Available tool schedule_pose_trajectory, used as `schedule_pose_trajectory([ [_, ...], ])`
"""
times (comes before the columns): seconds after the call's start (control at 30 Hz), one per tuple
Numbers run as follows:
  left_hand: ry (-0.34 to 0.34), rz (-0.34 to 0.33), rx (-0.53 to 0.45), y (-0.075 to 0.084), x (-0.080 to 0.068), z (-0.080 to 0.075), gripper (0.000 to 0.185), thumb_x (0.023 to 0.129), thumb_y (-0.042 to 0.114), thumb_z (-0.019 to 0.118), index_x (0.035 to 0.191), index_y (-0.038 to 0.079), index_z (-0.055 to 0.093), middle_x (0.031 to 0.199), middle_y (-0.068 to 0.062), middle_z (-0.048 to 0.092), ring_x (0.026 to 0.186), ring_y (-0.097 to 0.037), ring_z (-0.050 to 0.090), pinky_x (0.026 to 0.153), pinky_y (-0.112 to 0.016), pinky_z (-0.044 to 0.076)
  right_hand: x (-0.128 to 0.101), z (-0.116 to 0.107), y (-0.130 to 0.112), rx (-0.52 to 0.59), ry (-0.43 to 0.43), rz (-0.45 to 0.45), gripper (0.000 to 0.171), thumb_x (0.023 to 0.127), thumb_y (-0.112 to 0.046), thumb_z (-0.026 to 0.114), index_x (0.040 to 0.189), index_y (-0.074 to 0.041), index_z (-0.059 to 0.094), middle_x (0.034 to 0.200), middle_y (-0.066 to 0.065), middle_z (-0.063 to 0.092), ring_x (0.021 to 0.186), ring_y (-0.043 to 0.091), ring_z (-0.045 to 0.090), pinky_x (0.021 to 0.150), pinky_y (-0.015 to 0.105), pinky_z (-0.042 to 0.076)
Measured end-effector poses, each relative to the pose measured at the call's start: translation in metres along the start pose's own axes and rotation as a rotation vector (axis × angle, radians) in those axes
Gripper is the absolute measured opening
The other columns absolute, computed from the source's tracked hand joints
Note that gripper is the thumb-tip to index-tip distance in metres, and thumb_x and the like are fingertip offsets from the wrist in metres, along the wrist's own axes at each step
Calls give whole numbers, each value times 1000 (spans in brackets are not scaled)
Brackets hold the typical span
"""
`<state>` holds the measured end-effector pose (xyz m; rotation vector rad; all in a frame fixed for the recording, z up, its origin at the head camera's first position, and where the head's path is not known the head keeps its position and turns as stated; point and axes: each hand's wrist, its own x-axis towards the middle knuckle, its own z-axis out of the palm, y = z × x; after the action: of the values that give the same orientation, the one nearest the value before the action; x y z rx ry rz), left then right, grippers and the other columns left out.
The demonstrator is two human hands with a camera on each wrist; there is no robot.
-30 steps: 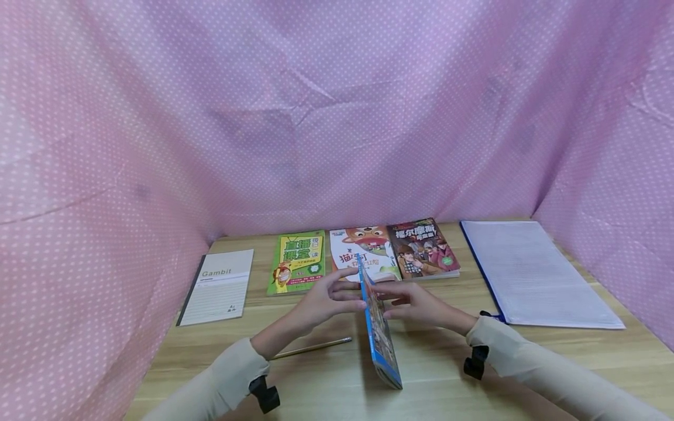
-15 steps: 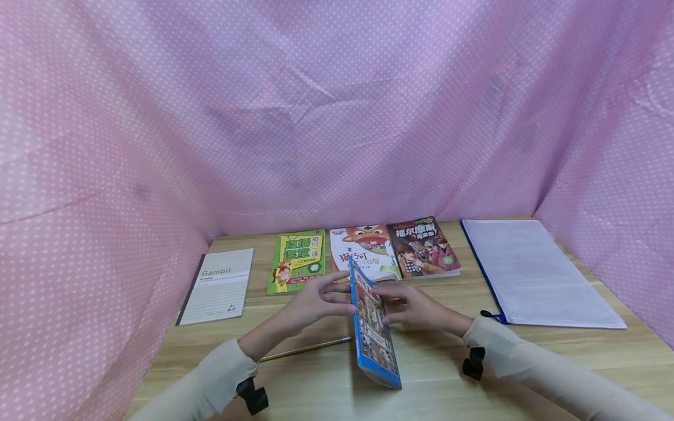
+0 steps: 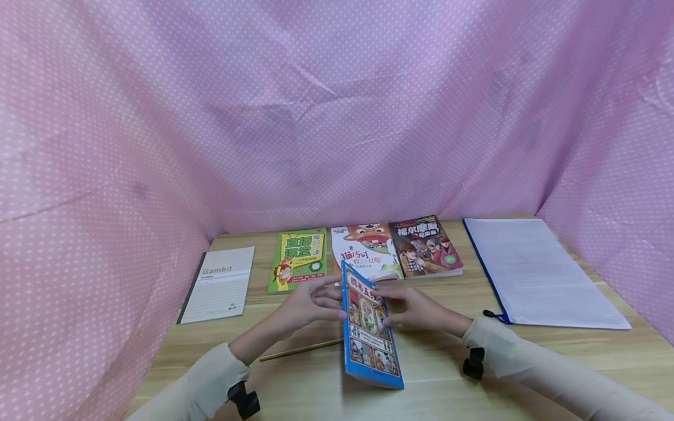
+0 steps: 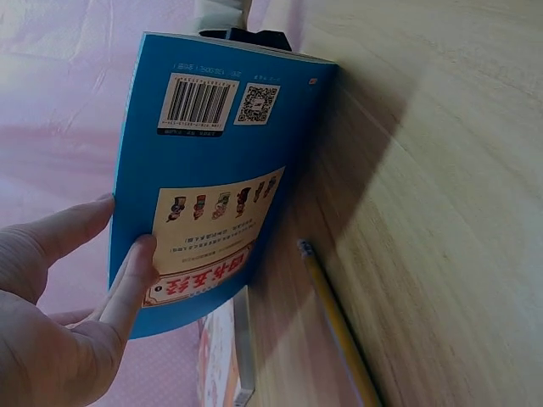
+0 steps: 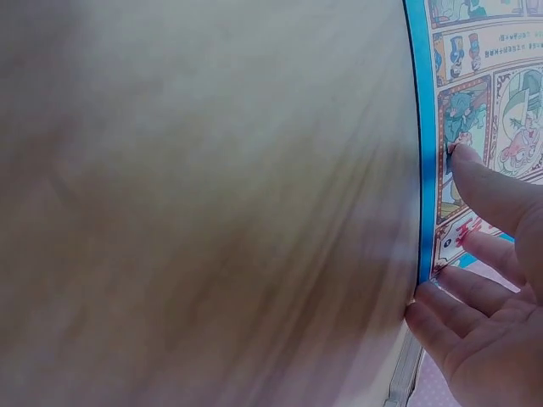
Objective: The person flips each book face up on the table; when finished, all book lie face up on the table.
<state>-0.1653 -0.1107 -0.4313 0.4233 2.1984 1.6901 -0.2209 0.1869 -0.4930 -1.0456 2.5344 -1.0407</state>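
Note:
A blue book (image 3: 370, 336) stands on its lower edge on the wooden table (image 3: 432, 386), leaning left with its picture cover facing up and right. My left hand (image 3: 310, 304) props it from the left. In the left wrist view, straight fingers (image 4: 127, 284) lie against the back cover (image 4: 212, 170), which bears a barcode. My right hand (image 3: 416, 310) touches it from the right. In the right wrist view, fingertips (image 5: 475, 182) rest on the front cover (image 5: 501, 93) near its edge. A pencil (image 3: 300, 349) lies on the table under my left forearm.
Along the back lie a green book (image 3: 298, 259), a white book (image 3: 368, 251) and a dark book (image 3: 429, 245). A Gambit notebook (image 3: 218, 285) lies at the left and a blue-edged sheaf of paper (image 3: 537, 272) at the right. Pink dotted cloth (image 3: 337, 117) walls the table on three sides.
The blue book has tipped from nearly edge-on to leaning left, showing more of its front cover. Both hands shifted slightly left with it.

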Motion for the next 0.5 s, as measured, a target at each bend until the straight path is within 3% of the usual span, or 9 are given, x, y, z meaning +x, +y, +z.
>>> schedule_pose_trajectory([
  [0.27,-6,9,-19,-4,-1,-2,76,87,16,82,152,4,44,125,-20,70,108,-29,73,93,-39,62,0,0,1,-23,-10,-23,66,90,-29,79,148,-12,54,155,18,48,143,42,44,115,59,39],
  [0.5,-7,-1,-36,-5,-3,-3,74,87,14,82,150,2,45,124,-20,70,107,-29,73,92,-38,62,1,-1,1,1,-32,7,65,90,-28,78,149,-15,53,158,14,45,147,37,41,119,54,36],
])
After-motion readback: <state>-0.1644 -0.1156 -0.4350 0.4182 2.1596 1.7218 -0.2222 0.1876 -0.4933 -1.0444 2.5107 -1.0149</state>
